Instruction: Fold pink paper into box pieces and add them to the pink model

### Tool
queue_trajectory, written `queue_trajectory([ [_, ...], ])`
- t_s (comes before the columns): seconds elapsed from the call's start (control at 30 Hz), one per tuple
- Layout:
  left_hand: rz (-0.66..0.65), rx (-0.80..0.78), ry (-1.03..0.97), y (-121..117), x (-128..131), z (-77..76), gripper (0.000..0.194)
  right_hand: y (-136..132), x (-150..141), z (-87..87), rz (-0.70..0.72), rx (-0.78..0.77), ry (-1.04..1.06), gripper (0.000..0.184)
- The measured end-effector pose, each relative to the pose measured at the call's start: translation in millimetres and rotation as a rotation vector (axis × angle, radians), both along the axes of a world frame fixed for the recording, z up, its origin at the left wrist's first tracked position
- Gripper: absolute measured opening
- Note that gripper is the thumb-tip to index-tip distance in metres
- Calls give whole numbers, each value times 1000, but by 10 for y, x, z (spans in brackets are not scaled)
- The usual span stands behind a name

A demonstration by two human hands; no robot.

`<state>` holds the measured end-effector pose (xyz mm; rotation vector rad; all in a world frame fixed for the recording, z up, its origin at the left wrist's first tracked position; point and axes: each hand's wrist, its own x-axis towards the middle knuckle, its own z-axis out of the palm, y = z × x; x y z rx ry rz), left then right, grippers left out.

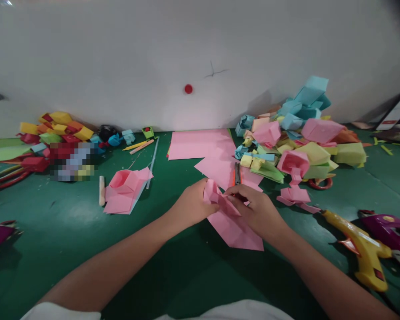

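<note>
Between both hands is a sheet of pink paper (235, 229), its upper part folded and its lower part hanging flat above the green table. My left hand (195, 202) pinches the folded end with thumb and fingers. On the other side, my right hand (253, 204) is closed on the paper's edge, its fingertips close together. Just beyond the hands, a utility knife (237, 173) with orange edges lies on another pink sheet (213, 169). To the left rests a folded pink paper piece (126, 189) on flat sheets.
A stack of pink paper (200, 144) lies by the wall. Piles of folded colored paper (306, 151) stand right and left. A yellow glue gun (360, 244) and a purple tool (391, 233) sit at right. A wooden stick (102, 191) is at left.
</note>
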<state>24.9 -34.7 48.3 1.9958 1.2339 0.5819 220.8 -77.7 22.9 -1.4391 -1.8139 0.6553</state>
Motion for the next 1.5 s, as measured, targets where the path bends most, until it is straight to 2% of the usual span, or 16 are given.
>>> queue_trajectory([
  [0.1,37,-37,-59,43,10,-85,17,6,-6,-3,49,-1,8,21],
  [0.2,-20,9,-59,33,14,-98,6,11,-16,-7,105,10,-6,21],
  [0.27,-58,34,-37,-2,22,-82,8,11,-22,-3,117,-2,-15,20],
  [0.37,-85,48,-7,-59,44,-51,12,10,-28,8,42,-53,1,13],
  [0.47,-100,58,11,-94,66,-20,3,18,-24,7,-51,-93,36,16],
  [0.57,-114,86,18,-119,71,-7,8,31,-12,1,-32,-111,36,16],
  [0.7,-83,71,-6,-126,50,-18,35,28,-5,19,5,-179,8,9],
  [0.77,-66,69,48,-110,34,-6,29,19,-6,40,5,-191,9,10],
  [0.87,-73,97,159,-82,17,41,9,10,-7,62,35,-179,19,11],
  [0.93,-94,103,165,-76,14,71,4,9,-7,64,50,-191,27,11],
  [1.13,-103,30,43,-119,28,73,33,8,-22,44,53,-172,-58,6],
  [1.27,-130,29,42,-120,22,51,34,-5,-32,46,73,-174,-52,5],
  [1.43,-66,91,127,-104,22,41,30,-13,-20,45,148,-161,-59,12],
  [1.5,-52,89,153,-103,27,46,28,-17,-19,43,126,-171,-66,14],
])
